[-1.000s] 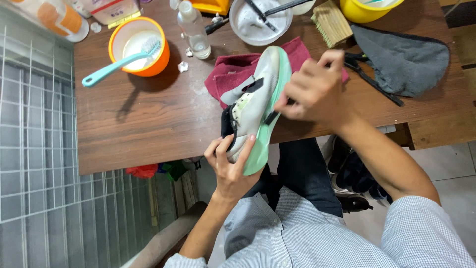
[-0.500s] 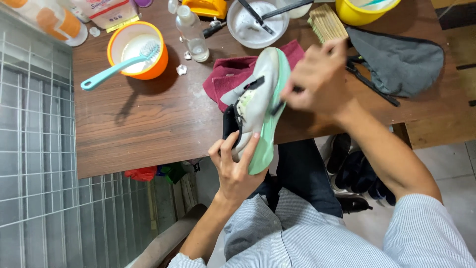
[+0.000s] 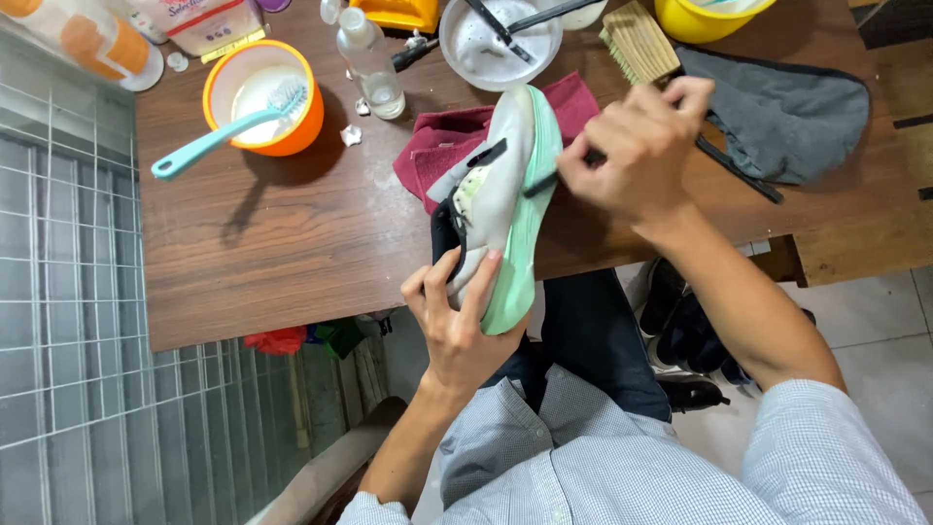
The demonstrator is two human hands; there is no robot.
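My left hand point(image 3: 457, 316) grips the heel end of a grey sneaker point(image 3: 501, 190) with a mint-green sole, held on its side over the edge of the wooden table point(image 3: 282, 262). My right hand point(image 3: 632, 151) is closed on a thin dark tool point(image 3: 544, 180), probably a small brush, whose tip touches the sole's edge near the shoe's middle. The shoe's toe lies over a maroon cloth point(image 3: 442, 146).
An orange bowl point(image 3: 219, 102) holds white paste and a teal toothbrush point(image 3: 219, 136). Behind are a clear bottle point(image 3: 367, 58), a grey bowl of white powder point(image 3: 501, 39), a wooden scrub brush point(image 3: 637, 44), a yellow bowl point(image 3: 709, 15) and a grey cloth point(image 3: 787, 107). Dark shoes point(image 3: 685, 331) sit on the floor.
My right hand has slid along the sole toward the toe end of the sneaker, dragging the dark tool with it. My left hand keeps its hold on the heel.
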